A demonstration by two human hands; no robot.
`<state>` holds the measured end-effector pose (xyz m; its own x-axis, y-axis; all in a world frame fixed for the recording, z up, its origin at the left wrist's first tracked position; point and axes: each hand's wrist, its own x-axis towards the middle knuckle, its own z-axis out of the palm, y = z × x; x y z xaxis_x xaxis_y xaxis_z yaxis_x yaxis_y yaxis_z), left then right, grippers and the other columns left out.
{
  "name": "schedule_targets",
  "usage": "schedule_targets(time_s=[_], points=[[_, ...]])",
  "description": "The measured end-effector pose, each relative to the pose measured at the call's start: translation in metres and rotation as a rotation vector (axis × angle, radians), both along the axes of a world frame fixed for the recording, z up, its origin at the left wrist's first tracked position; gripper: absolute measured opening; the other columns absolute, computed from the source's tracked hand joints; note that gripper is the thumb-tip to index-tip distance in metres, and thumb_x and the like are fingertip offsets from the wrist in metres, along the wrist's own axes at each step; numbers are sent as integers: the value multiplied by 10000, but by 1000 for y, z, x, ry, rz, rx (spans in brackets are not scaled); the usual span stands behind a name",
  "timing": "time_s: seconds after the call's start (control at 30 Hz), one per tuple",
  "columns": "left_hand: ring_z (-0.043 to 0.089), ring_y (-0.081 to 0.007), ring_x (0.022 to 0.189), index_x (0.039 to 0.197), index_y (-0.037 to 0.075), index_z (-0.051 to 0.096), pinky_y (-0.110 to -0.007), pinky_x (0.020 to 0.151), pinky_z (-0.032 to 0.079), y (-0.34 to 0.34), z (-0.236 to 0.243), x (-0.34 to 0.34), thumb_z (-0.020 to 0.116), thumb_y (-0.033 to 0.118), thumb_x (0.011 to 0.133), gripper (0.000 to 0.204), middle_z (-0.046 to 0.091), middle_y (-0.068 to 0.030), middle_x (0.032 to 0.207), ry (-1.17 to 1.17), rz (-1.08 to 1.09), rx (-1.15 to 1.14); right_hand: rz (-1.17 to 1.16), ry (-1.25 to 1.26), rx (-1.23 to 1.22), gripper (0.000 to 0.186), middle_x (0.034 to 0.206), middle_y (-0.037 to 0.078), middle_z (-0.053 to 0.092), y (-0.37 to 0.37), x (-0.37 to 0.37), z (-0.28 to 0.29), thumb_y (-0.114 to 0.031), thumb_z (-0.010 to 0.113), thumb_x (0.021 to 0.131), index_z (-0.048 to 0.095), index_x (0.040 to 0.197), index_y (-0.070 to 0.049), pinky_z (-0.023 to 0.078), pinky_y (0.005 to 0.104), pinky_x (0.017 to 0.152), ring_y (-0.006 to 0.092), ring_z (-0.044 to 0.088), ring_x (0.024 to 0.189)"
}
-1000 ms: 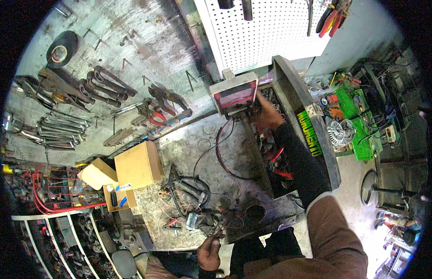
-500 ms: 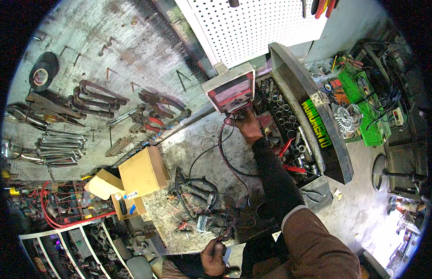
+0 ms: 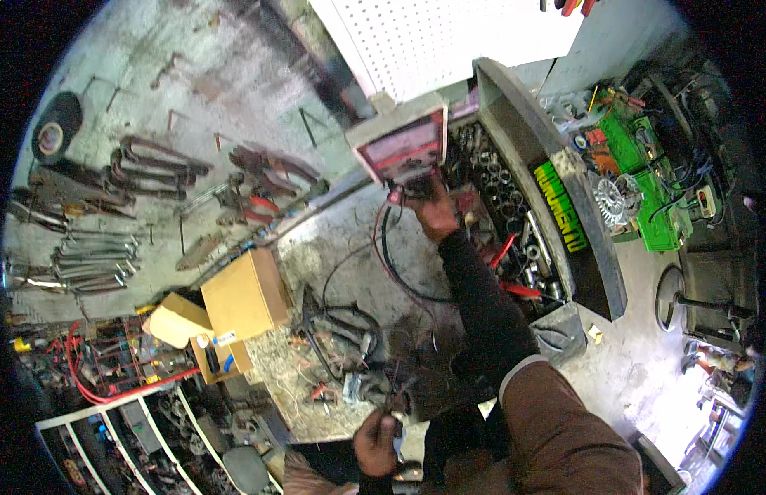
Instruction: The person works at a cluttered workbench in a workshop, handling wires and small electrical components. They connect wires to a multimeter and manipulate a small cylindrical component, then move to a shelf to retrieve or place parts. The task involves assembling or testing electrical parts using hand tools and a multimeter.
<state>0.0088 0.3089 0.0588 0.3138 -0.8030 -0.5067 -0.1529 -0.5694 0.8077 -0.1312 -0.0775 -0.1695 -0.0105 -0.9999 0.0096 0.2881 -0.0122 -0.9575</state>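
My right hand (image 3: pixel 437 213) reaches to the lower front of a white-framed box (image 3: pixel 399 148) with a red and dark face. Its fingertips are against or very near the box, blurred and partly hidden. A red and black cable pair (image 3: pixel 385 247) hangs from beside that hand and curves down onto the workbench (image 3: pixel 317 256). At the bench's near edge my left hand (image 3: pixel 376 443) is closed, thumb pressed on the fingers, on what looks like a wire end. Just beyond it lies a tangled wiring harness (image 3: pixel 350 330) with dark sleeving and thin loose wires.
An open cardboard box (image 3: pixel 247 293) stands at the bench's left. Right of my right hand is a tray of sockets (image 3: pixel 503 190) with red-handled tools, behind a dark metal panel (image 3: pixel 565 198). Pliers (image 3: pixel 271 177) and wrenches (image 3: pixel 94 260) hang on the left wall. Green crates (image 3: pixel 655 210) sit far right.
The whole view has shifted slightly and is more blurred. My right hand stays at the box front, its fingers a little farther right along it. My left hand keeps its closed grip.
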Motion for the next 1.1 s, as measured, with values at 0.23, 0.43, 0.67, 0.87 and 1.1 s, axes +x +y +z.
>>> schedule_targets(time_s=[0.23,0.43,0.67,0.87,1.1], points=[[664,-212,803,1172,-15,685,-330,734,509,14,-36,-14,667,245,983,323,717,-126,875,37,-48,-163,-9,275,231,381,1040,78,715,163,-65,115,-275,672,967,645,1238,-8,517,337,857,193,645,934],[664,-332,909,1132,76,730,-427,855,483,23,-20,-51,682,223,935,250,729,-157,979,-362,-546,-391,348,132,715,383,968,113,718,298,-119,82,-356,642,986,669,1157,-13,555,338,709,190,678,810],[632,-315,1064,1256,146,687,-485,942,458,66,-43,-67,651,200,908,354,717,-113,1102,-533,-837,-212,428,127,731,382,967,79,701,320,-165,124,-164,713,930,632,1261,9,534,306,732,138,642,836],[713,-339,1038,1249,48,690,-406,916,534,50,-15,-68,563,271,1009,351,719,-255,1061,-375,-196,144,526,294,562,324,1075,92,722,412,-249,90,-219,703,942,684,1193,-15,523,349,865,201,655,951],[685,-321,1059,1330,-39,605,-386,951,503,69,-95,-126,580,200,1022,391,706,-241,1166,-127,-247,-114,359,612,261,216,1017,167,742,424,-218,127,-162,710,931,724,1101,-30,543,352,845,258,713,908]])
